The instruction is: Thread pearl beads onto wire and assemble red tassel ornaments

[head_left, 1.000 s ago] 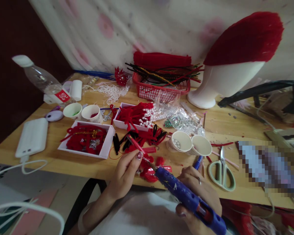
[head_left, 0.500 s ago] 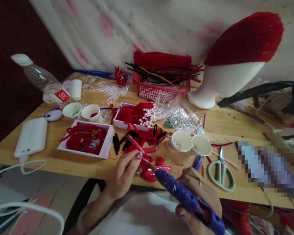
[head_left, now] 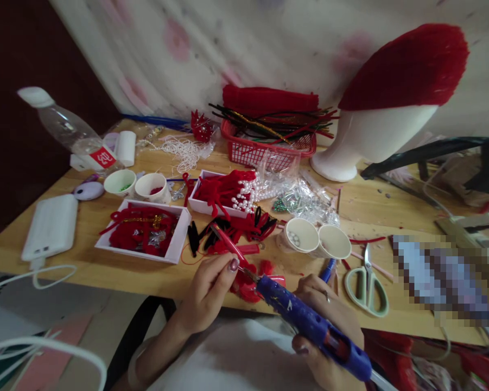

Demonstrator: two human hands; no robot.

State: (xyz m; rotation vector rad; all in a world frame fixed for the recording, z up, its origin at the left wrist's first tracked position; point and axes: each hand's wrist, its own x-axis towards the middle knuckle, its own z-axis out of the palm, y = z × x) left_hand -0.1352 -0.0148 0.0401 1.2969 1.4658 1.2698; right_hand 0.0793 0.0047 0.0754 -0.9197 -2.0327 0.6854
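A wooden table [head_left: 106, 271] carries a white power bank [head_left: 51, 227] at its left end, a plastic bottle [head_left: 65, 130] lying on its side, two white trays [head_left: 175, 241] of red trimmings, a red basket [head_left: 252, 155], a foam head [head_left: 370, 144] at the back, two tipped paper cups [head_left: 334, 242] and green scissors [head_left: 366, 288] near the front edge.

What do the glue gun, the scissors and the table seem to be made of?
Glue gun: blue plastic, slightly glossy, flecked with white specks, perhaps dried glue.
Scissors: pale green plastic handles, smooth; blades look like bare metal, grey and thin.
Table: probably wood or wood laminate, light yellow with faint grain, matte.
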